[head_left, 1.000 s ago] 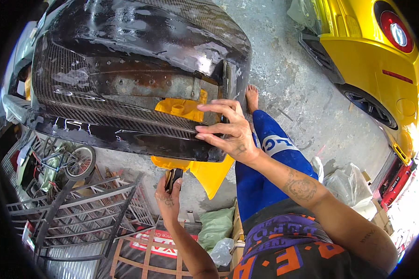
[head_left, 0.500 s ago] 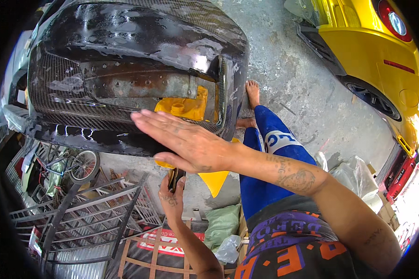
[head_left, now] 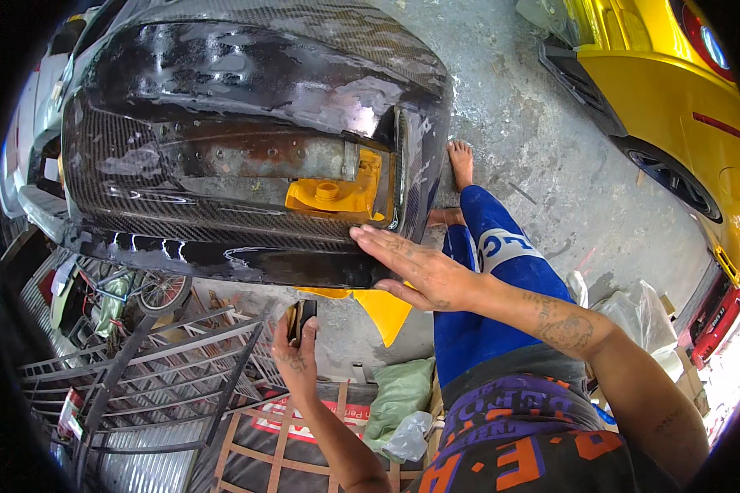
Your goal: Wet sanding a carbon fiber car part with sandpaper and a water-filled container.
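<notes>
A black carbon-fibre car bumper (head_left: 238, 215) with glossy and dull grey patches fills the upper left. My right hand (head_left: 419, 267) rests on its near lower edge, close to the right corner; its fingers are stretched out flat and the thumb is apart. Below the bumper, my left hand (head_left: 296, 353) grips a small sanding block (head_left: 305, 319), dark on one side and tan on the other. Through the bumper's opening a yellow plastic container (head_left: 337, 195) with a round neck shows, beside a rusty metal beam (head_left: 247, 156).
A pointed yellow piece (head_left: 384, 316) sticks out under the bumper. Dark metal racks (head_left: 152, 361) and a bicycle wheel (head_left: 163, 289) stand at the lower left. A green sack (head_left: 399, 398) lies near my left forearm. On the right stands a yellow car (head_left: 658, 99), with plastic sheeting (head_left: 641, 316) nearer me.
My right hand has slid right along the bumper's lower edge, from below the opening toward the corner. My left hand keeps hold of the sanding block. The whole view has shifted slightly.
</notes>
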